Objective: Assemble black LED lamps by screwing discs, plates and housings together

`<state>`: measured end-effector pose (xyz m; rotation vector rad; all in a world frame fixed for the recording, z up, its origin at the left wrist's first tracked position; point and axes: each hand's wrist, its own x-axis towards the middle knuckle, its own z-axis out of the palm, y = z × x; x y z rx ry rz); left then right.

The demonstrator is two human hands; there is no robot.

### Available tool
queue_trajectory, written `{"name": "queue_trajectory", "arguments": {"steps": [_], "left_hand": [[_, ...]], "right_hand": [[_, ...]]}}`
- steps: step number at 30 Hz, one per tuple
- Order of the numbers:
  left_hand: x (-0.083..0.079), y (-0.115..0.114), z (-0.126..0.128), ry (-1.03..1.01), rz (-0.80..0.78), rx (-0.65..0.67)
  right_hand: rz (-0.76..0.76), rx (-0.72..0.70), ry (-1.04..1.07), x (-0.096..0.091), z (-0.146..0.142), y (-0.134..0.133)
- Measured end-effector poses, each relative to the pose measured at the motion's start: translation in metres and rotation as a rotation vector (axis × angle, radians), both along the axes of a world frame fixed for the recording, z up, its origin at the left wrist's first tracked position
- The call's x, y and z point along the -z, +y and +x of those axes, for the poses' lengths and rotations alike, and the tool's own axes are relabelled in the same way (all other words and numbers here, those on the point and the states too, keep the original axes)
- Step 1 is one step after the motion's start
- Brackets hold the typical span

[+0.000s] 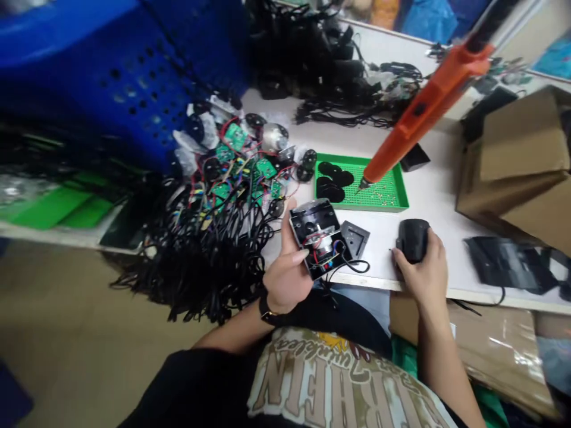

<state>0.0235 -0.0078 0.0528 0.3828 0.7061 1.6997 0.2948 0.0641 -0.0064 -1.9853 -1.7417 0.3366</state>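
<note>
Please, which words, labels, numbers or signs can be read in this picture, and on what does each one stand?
"H", "E": large print on the shirt, upside down here; other letters uncertain.
Script above that print: too blurred to read.
Green circuit boards: any markings too small to read.

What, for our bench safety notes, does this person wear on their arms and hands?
The left hand and right hand are gloveless. A black band, possibly a watch, circles the left wrist. The forearms are bare, with a black sleeve on the left upper arm. The top has a cream front printed with large brown lettering.
</note>
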Motion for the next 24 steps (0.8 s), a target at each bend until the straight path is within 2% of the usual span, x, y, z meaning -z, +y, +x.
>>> {"name": "queue_trajectory", "arguments": {"steps": [2,4,6,9,12,14,20,24], "left_hand": [[0.005,0.001,0.002,-0.029,-0.011,-0.018],[0.007,0.001,0.005,-0.029,-0.033,-0.045],[0.007,0.001,0.008,0.006,-0.055,-0.074],[0.004,0.000,0.016,0.045,-0.057,-0.078],[0.000,-0.003,0.023,0.018,-0.027,-0.071],[0.000,-0.007,0.026,0.009,-0.017,-0.073],[0.010,-0.010,0.027,-0.012,0.040,-0.020],[0.009,-0.009,0.027,-0.046,0.086,-0.011]], "right_hand": [[0.070,0.040,0.091,-0.013,-0.002,-0.006],[0.201,0.045,0.181,-0.040,-0.014,-0.021],[0.318,-0.100,0.258,-0.068,-0.035,-0.040],[0.299,-0.439,0.301,-0.096,-0.072,-0.061],[0.301,-0.718,0.306,-0.101,-0.103,-0.064],[0.321,-0.796,0.297,-0.097,-0.115,-0.059],[0.319,-0.813,0.267,-0.095,-0.116,-0.055],[0.339,-0.724,0.267,-0.101,-0.105,-0.057]]}}
